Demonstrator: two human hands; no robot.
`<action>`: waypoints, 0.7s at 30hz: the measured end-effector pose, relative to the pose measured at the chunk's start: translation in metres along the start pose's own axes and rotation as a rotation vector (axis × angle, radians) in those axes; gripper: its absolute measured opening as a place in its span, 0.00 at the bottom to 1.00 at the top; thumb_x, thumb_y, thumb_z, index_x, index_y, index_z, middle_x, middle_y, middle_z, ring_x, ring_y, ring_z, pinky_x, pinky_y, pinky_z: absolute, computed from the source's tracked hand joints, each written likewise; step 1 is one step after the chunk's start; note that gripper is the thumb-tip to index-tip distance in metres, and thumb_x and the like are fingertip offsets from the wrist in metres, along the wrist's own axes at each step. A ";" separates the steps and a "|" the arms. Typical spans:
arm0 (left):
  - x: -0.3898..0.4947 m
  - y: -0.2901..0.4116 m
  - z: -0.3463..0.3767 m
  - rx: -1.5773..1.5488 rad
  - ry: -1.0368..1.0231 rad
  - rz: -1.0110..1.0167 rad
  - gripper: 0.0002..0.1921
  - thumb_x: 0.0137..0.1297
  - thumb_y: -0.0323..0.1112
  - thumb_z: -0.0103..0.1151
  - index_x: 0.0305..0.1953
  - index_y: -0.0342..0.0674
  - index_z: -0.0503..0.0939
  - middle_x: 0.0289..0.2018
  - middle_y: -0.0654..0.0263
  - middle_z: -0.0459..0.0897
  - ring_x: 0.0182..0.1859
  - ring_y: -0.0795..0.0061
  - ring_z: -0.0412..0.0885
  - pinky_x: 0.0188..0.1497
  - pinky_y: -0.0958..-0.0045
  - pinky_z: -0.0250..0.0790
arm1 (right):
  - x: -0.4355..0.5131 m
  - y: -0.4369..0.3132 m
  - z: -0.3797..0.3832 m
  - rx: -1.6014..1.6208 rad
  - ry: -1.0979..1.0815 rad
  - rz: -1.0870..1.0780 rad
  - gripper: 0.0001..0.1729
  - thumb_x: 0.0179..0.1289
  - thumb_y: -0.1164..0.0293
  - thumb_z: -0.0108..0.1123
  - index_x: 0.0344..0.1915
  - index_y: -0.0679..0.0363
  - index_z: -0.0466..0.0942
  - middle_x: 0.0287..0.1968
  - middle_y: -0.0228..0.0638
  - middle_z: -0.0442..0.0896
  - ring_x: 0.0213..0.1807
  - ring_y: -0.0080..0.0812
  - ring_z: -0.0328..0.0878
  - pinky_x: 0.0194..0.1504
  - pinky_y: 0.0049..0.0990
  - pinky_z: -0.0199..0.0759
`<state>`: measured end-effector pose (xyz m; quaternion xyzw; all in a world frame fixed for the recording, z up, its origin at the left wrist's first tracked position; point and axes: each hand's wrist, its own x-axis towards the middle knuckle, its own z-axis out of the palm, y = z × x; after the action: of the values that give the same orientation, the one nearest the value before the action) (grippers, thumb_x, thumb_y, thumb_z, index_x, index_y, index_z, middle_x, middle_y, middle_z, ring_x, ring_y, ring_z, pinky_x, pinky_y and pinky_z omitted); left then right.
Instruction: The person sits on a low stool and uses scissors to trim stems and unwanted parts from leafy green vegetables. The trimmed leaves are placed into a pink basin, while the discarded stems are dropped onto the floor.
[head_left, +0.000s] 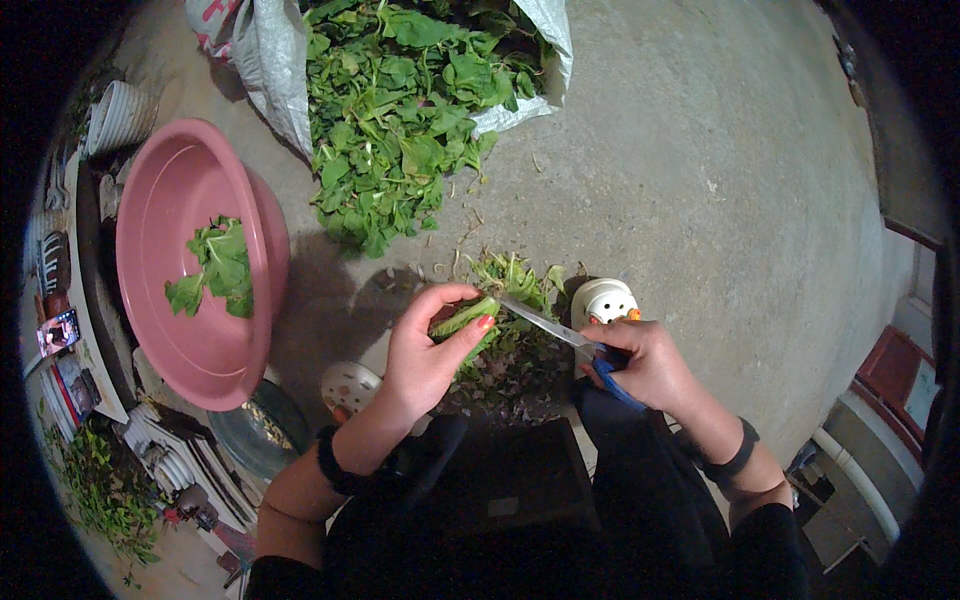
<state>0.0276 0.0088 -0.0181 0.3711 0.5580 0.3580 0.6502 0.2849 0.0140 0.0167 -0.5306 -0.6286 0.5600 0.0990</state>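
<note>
In my left hand (431, 356) is a small leafy green plant (465, 316), pinched between thumb and fingers with its root end to the right. My right hand (641, 360) grips blue-handled scissors (547, 324), whose blades point up-left and touch or nearly touch that root end; whether the blades are parted cannot be told. Below both hands lies a heap of trimmed leaves and stems (517, 367) on the floor between my feet. A pink plastic basin (259, 187) at the left holds a few green leaves (223, 270).
A white woven sack (270, 75) spills a big pile of leafy greens (397, 127) ahead. A dark green basin (277, 431) sits below the pink one. White clogs (604, 300) are on my feet. Shelving with a lit phone (58, 332) stands at far left, over concrete floor (712, 187).
</note>
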 end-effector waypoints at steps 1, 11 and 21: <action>0.000 -0.001 0.000 0.028 0.008 0.019 0.14 0.57 0.24 0.63 0.45 0.35 0.74 0.39 0.67 0.76 0.43 0.81 0.75 0.46 0.78 0.68 | -0.001 0.002 0.000 -0.019 -0.003 -0.011 0.19 0.49 0.75 0.65 0.44 0.60 0.79 0.28 0.39 0.81 0.27 0.29 0.79 0.33 0.25 0.73; -0.003 0.013 0.007 0.602 0.078 0.435 0.18 0.40 0.24 0.71 0.36 0.39 0.78 0.36 0.63 0.73 0.39 0.66 0.74 0.42 0.71 0.68 | 0.005 0.010 -0.007 0.440 -0.043 0.162 0.22 0.52 0.76 0.70 0.48 0.62 0.74 0.36 0.26 0.77 0.38 0.19 0.74 0.41 0.21 0.70; -0.005 0.017 0.013 0.616 0.025 0.459 0.19 0.40 0.25 0.71 0.38 0.40 0.78 0.37 0.63 0.72 0.40 0.63 0.74 0.41 0.68 0.68 | 0.045 -0.041 0.015 0.325 0.090 -0.143 0.22 0.46 0.81 0.69 0.44 0.63 0.75 0.40 0.34 0.81 0.41 0.25 0.78 0.44 0.24 0.72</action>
<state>0.0385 0.0108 0.0003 0.6598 0.5497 0.3143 0.4046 0.2322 0.0480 0.0232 -0.4860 -0.5608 0.6214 0.2512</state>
